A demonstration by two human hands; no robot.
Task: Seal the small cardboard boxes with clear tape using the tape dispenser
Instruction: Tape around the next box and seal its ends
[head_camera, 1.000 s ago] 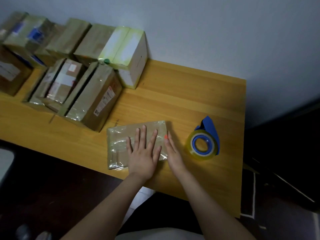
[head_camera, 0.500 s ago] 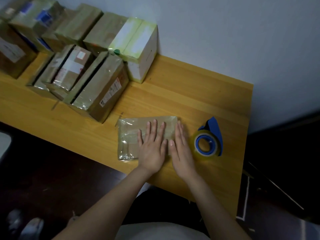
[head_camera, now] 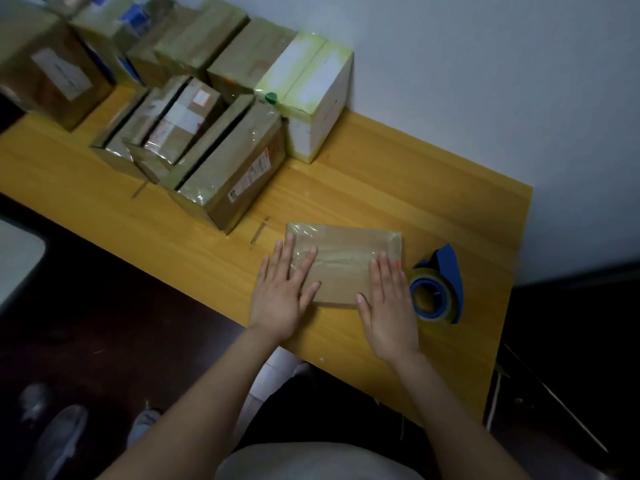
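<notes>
A flat brown cardboard box (head_camera: 343, 261) covered in shiny clear tape lies near the front edge of the yellow wooden table (head_camera: 398, 188). My left hand (head_camera: 282, 292) lies flat over the box's left end with straight fingers. My right hand (head_camera: 388, 303) presses flat on the box's right end. Just right of it on the table sits the blue tape dispenser (head_camera: 438, 289) with a roll of clear tape, untouched.
Several taped cardboard boxes (head_camera: 228, 164) stand grouped at the table's back left, with a white and green box (head_camera: 317, 98) against the wall. The table's right edge drops to a dark floor. Shoes (head_camera: 59, 441) show on the floor at lower left.
My hands, side by side on the box's right half before, have spread apart: the left slid to the left end, the right to the right end. The camera view shifted.
</notes>
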